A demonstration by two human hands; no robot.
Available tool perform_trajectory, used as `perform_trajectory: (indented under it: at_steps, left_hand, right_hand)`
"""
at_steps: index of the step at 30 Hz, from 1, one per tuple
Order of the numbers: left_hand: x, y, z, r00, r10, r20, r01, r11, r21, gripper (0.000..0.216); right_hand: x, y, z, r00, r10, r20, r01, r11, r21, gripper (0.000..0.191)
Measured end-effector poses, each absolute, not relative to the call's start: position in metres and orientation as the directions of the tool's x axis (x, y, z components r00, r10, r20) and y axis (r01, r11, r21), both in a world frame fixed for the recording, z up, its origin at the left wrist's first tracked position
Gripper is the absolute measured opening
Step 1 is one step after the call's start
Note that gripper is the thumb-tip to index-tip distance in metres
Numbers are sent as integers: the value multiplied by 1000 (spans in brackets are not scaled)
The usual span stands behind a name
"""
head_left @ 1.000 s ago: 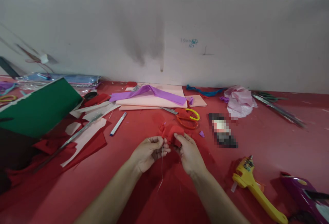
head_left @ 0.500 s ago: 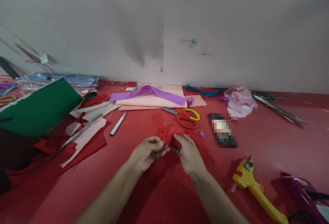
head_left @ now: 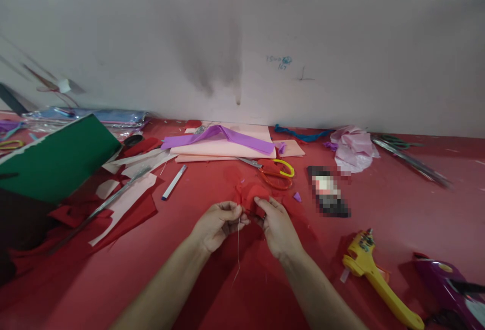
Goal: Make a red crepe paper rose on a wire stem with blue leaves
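Both hands meet low over the red table. My left hand (head_left: pixel 222 224) is closed, thumb and fingertips pinching a narrow gathered end of red material. A thin pale thread (head_left: pixel 238 249) hangs down from those fingers. In my right hand (head_left: pixel 276 224) a wider red piece of material (head_left: pixel 255 196) is gripped, thumb on top. Whether the two red parts are one piece I cannot tell, as red blends into red. Just beyond the hands lie scissors (head_left: pixel 278 171) with yellow and orange handles. A small purple scrap (head_left: pixel 297 197) rests right of my right hand.
A phone-like blurred item (head_left: pixel 329 192), a yellow glue gun (head_left: pixel 379 274) and a purple tool (head_left: pixel 450 289) lie to the right. Leftward are a marker (head_left: pixel 174 182), a metal ruler (head_left: pixel 109 203), paper scraps and a green board (head_left: pixel 60 160). Folded peach sheets (head_left: pixel 227 153) lie before the white partition (head_left: pixel 151 57).
The pale thread now shows clearly below my left fingers, where it was barely visible before. Both hands keep almost the same place and grip.
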State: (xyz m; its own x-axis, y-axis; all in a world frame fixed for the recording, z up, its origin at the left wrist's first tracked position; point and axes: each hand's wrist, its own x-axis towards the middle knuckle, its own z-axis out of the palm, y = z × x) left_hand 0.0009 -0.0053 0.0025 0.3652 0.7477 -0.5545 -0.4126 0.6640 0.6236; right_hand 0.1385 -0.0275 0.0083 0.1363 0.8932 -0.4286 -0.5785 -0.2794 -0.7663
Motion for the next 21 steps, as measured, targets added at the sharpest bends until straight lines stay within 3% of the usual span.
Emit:
perform_trajectory:
  at_steps: [14,21]
  left_hand:
    - [0,-7,3,395,807,-439,-450,587,673,25]
    - [-2,-4,1,311,791,-527,-495,609,620,21]
  right_hand:
    - [138,-29,12,134,890,-436,-603,-276,-748,9]
    - [139,-28,6,128,899,-419,-579,-276,-767,12]
